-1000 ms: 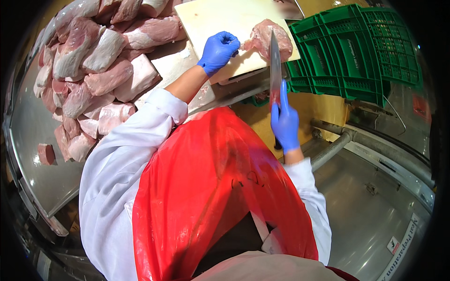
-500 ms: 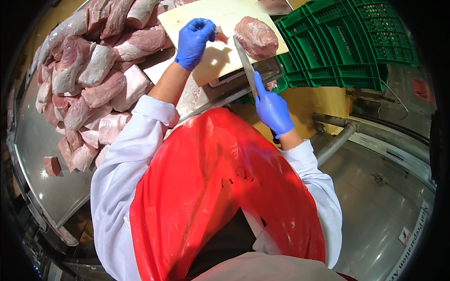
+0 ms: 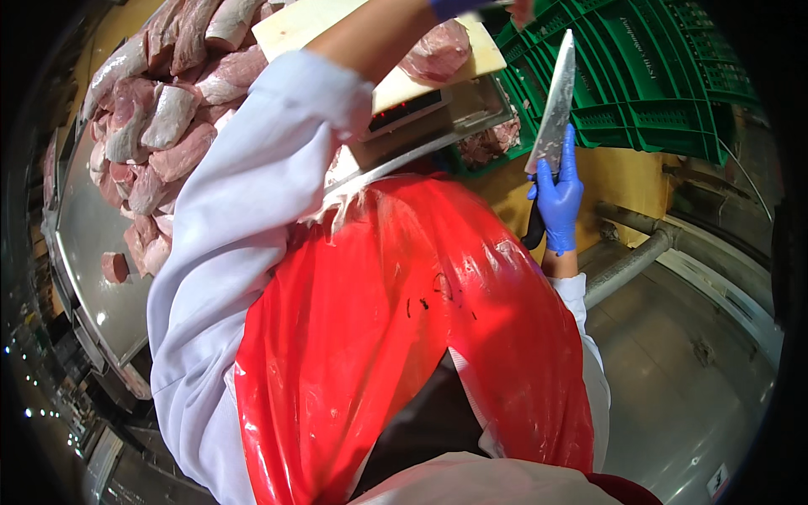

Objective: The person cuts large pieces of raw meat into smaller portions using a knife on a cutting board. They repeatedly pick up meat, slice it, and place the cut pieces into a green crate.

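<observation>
My right hand, in a blue glove, grips the black handle of a large knife with the blade pointing up, right of the board and in front of the green crate. My left arm in a white sleeve reaches up across the pale cutting board. Only a sliver of my left hand in its blue glove shows at the top edge. A pink scrap sits right beside it, but whether the hand holds it is hidden. A round piece of raw meat lies on the board, which rests on a scale.
A big pile of raw meat cuts covers the steel table at the left. More meat lies in a green crate below the scale. A red apron fills the middle. Steel pipes run at the right.
My left arm has stretched farther up and right over the board, taking the hand to the frame's edge. My right hand drew the knife off the board and raised the blade upright.
</observation>
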{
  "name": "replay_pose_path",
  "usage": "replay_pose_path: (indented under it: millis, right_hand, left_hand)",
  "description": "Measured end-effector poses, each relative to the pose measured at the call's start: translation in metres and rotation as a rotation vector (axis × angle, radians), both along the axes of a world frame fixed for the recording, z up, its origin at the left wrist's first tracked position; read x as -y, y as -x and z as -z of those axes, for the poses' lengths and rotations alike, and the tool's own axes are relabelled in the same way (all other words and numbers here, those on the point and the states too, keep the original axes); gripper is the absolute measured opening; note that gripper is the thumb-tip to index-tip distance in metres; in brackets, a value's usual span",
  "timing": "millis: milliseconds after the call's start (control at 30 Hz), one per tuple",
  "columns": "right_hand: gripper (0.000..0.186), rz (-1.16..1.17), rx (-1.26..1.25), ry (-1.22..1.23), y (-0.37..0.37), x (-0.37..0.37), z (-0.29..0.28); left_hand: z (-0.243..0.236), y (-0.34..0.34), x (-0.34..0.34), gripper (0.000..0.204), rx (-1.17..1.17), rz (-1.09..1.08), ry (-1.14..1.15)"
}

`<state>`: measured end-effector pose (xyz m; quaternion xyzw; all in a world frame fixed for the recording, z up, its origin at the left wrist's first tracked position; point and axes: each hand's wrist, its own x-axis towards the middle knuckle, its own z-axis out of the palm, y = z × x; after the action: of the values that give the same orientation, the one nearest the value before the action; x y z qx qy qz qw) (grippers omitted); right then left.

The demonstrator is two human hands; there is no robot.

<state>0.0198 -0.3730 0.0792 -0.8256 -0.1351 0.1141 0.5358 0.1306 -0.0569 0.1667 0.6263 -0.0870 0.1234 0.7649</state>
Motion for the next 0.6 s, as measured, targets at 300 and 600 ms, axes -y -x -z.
replay_pose_path:
  millis: [300, 600]
  right_hand:
    - [0.077, 0.064, -0.123, -0.17, -0.056, 0.07, 0.052]
    - [0.077, -0.339, -0.061, -0.314, -0.13, 0.031, 0.088]
  left_hand:
    - [0.059, 0.051, 0.033, 0.073, -0.494, -0.441, -1.516]
    - [0.094, 0.089, -0.061, 0.108, 0.059, -0.116, -1.255]
